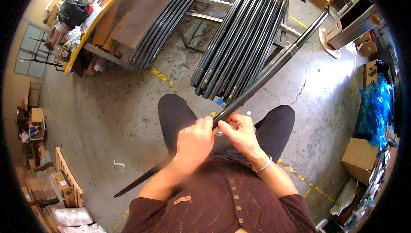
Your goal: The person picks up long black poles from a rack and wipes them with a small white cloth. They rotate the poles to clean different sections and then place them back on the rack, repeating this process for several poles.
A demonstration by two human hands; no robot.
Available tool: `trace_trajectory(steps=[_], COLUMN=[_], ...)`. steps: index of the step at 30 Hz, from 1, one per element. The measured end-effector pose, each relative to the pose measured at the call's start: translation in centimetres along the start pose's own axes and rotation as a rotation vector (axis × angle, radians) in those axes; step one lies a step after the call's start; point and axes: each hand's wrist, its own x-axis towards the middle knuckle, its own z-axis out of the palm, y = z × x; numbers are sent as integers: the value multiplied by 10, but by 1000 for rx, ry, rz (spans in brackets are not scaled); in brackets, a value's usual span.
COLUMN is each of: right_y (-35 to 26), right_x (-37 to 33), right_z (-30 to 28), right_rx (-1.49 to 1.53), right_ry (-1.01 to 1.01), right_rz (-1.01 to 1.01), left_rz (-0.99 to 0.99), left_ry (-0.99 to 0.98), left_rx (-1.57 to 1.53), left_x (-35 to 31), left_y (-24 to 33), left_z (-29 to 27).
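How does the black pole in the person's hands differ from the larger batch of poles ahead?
The held pole is single, while the larger batch has many poles side by side. Both hands are on the held pole; none touches the batch. The held pole slants further right, whereas the batch runs more steeply up the view. Both look long, dark and glossy.

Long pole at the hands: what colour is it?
The pole is glossy black, best seen in the head view.

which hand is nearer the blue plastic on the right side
Right. The right hand is well to the left of the blue plastic; the left hand is even farther left, beyond the right hand.
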Motion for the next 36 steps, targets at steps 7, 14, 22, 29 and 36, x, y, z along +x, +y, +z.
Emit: trace_trajectory(steps=[7, 14, 22, 29, 36], right_y=[16, 10, 15, 11, 18], right_x=[1, 0, -3, -5, -4], right_z=[1, 1, 1, -3, -1], right_rx=[2, 13, 75, 115, 70], right_ry=[47, 67, 59, 45, 86], right_rz=[-45, -54, -19, -19, -49], left_rz=[11, 17, 31, 29, 12], left_ry=[11, 3, -15, -15, -33], left_rx=[32, 33, 59, 42, 23], left_x=[0, 0, -1, 0, -2], left_y=[4, 3, 5, 6, 7], left_z=[1, 1, 3, 1, 3])
